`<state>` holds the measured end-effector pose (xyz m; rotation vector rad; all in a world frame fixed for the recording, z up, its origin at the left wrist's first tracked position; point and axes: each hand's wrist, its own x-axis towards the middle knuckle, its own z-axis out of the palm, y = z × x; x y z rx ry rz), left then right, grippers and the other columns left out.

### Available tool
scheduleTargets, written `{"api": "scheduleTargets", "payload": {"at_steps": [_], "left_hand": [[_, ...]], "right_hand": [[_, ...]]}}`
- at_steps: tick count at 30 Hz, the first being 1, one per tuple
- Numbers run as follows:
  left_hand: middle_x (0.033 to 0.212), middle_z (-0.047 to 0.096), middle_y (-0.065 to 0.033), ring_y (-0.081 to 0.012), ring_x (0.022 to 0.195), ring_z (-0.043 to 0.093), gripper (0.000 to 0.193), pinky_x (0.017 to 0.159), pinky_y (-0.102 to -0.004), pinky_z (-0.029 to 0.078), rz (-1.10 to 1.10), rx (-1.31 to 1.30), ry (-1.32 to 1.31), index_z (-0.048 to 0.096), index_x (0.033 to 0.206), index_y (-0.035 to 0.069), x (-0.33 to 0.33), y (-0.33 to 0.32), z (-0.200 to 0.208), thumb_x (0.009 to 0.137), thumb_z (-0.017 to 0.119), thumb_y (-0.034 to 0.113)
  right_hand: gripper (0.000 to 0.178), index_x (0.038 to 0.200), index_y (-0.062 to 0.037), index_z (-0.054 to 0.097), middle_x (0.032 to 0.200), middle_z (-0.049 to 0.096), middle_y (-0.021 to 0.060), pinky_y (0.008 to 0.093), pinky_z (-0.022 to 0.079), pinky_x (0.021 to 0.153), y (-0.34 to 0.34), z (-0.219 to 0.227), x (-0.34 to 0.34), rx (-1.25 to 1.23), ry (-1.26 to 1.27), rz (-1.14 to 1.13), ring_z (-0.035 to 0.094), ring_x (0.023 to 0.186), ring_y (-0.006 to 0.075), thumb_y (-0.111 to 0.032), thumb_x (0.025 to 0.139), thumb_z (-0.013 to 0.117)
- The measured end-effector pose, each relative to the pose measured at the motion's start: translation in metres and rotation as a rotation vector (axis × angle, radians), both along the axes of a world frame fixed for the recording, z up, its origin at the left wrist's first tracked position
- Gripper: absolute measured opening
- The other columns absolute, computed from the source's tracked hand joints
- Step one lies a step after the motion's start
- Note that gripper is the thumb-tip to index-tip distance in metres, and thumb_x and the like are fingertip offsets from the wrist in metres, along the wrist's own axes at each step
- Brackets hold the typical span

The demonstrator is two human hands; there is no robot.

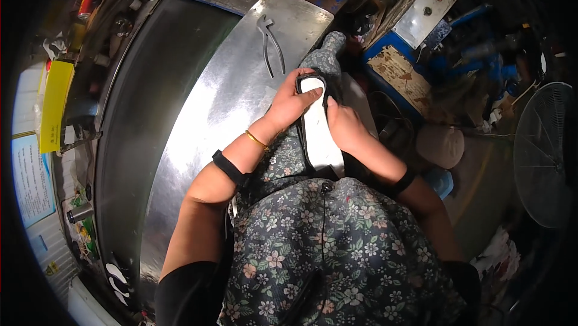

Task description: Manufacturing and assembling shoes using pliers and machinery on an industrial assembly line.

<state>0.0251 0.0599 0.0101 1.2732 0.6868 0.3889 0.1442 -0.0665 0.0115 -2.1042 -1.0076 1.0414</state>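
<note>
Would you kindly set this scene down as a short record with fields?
Item in hand: white sole-shaped piece with a dark rim
Left hand: grips its far end, thumb on the white face
Right hand: against its right edge; grip partly hidden
Tool: metal pliers, lying untouched on the metal tabletop
Clothing: floral apron
Far right: round fan guard

We look steeply down from the wearer's head through a wide fisheye lens, close above the floral apron (289, 229), facing both hands (346, 126), the metal table (205, 94) curving away at left.
</note>
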Motion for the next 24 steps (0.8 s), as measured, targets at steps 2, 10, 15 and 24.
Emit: {"api": "scheduleTargets", "payload": {"at_steps": [2, 10, 15, 24], "left_hand": [[0.099, 0.061, -0.0024, -0.0108, 0.087, 0.057, 0.044, 0.078, -0.0245, 0.048, 0.009, 0.028, -0.013, 0.049, 0.126, 0.004, 0.004, 0.003, -0.002, 0.087, 0.069, 0.01], [0.114, 0.061, -0.0048, -0.0143, 0.105, 0.056, 0.046, 0.093, -0.0304, 0.045, -0.139, -0.048, -0.091, 0.051, 0.129, 0.003, 0.004, 0.003, 0.012, 0.09, 0.067, 0.019], [0.12, 0.062, -0.018, -0.0317, 0.113, 0.058, 0.053, 0.1, -0.0402, 0.043, 0.316, -0.181, 0.143, 0.058, 0.121, -0.002, -0.008, -0.013, 0.023, 0.102, 0.034, 0.041], [0.089, 0.066, -0.027, -0.0454, 0.084, 0.064, 0.056, 0.076, -0.049, 0.051, -0.294, 0.846, 0.909, 0.06, 0.101, -0.002, -0.033, 0.015, 0.081, 0.101, 0.029, 0.045]], "right_hand": [[0.043, 0.082, 0.0048, 0.062, 0.079, 0.067, 0.0241, 0.0447, 0.056, 0.064, 0.007, 0.008, 0.003, 0.161, -0.733, 0.387, 0.067, 0.071, 0.0404, -0.029, 0.099, 0.042], [0.065, 0.15, 0.001, 0.015, 0.148, 0.032, 0.0267, 0.0364, 0.023, 0.114, -0.034, 0.003, -0.003, 0.327, 0.285, 0.11, 0.029, 0.141, 0.0306, -0.031, 0.102, 0.044], [0.071, 0.151, 0.0, 0.013, 0.145, 0.037, 0.023, 0.0345, 0.031, 0.109, -0.018, -0.004, -0.009, 0.241, 0.621, -0.125, 0.038, 0.132, 0.0272, -0.037, 0.101, 0.046], [0.091, 0.149, 0.0042, -0.003, 0.143, 0.035, 0.0324, 0.0381, 0.032, 0.108, 0.016, 0.002, -0.05, 0.315, 0.453, -0.12, 0.038, 0.133, 0.0375, -0.045, 0.096, 0.051]]}}
